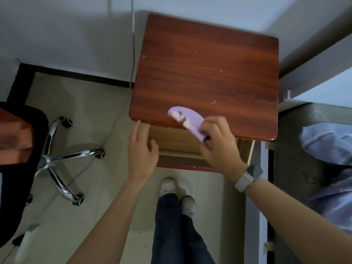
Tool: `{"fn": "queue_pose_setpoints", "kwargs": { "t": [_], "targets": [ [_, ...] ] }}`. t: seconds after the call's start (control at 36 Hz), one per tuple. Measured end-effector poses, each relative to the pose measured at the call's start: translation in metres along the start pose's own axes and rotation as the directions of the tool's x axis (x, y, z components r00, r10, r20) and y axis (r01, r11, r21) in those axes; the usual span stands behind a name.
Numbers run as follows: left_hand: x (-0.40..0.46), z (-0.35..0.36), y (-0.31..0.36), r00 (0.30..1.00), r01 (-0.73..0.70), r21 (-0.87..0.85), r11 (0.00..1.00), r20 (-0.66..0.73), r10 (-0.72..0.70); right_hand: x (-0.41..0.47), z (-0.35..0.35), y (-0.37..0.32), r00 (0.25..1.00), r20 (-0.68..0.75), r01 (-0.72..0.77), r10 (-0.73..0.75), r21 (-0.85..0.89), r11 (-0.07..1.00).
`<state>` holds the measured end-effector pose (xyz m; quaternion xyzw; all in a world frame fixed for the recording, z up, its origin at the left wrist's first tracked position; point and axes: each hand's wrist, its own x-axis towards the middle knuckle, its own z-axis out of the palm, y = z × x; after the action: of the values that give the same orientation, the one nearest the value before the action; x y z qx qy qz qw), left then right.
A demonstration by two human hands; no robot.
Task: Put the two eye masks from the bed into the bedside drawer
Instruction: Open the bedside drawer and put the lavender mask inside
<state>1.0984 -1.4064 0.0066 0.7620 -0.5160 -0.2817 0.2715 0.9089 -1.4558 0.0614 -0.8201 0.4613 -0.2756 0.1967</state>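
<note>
A lilac eye mask (185,120) with a small printed face is pinched in my right hand (219,145), which holds it over the front edge of the reddish wooden bedside table (205,73). Below that edge the drawer (177,144) is pulled partly out, and its pale wooden inside shows. My left hand (142,151) rests with fingers spread on the drawer's left front corner. I see only one eye mask. The bed (331,168) lies at the right with bluish bedding on it.
A black office chair with a chrome star base (62,159) stands to the left on the tiled floor. A cable (132,54) hangs down the wall beside the table. My legs and white shoes (177,189) are right in front of the drawer.
</note>
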Motion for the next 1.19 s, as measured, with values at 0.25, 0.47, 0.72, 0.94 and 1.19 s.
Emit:
{"fn": "queue_pose_setpoints", "kwargs": {
  "t": [0.25, 0.47, 0.72, 0.94, 1.19],
  "targets": [
    [-0.032, 0.016, -0.05, 0.985, 0.161, 0.062, 0.985, 0.05, -0.164, -0.072, 0.087, 0.038, 0.959, 0.265, -0.039, 0.104, -0.238, 0.971],
    [-0.048, 0.027, -0.07, 0.975, 0.211, 0.046, 0.976, 0.068, -0.214, -0.042, 0.13, 0.031, 0.921, 0.317, -0.184, 0.229, -0.166, 0.969],
    [-0.055, 0.03, -0.077, 0.97, 0.227, -0.037, 0.973, 0.096, -0.223, -0.015, 0.148, 0.038, 0.577, 0.394, -0.812, 0.716, 0.177, 0.557],
    [-0.055, 0.03, -0.081, 0.974, 0.214, -0.073, 0.974, 0.086, -0.208, -0.002, 0.149, 0.045, 0.539, 0.422, -0.839, 0.729, 0.346, 0.42],
    [-0.053, 0.029, -0.079, 0.989, 0.148, 0.09, 0.985, -0.027, -0.146, -0.007, 0.156, 0.043, 0.635, 0.295, -0.771, 0.714, 0.294, 0.564]
  ]
}}
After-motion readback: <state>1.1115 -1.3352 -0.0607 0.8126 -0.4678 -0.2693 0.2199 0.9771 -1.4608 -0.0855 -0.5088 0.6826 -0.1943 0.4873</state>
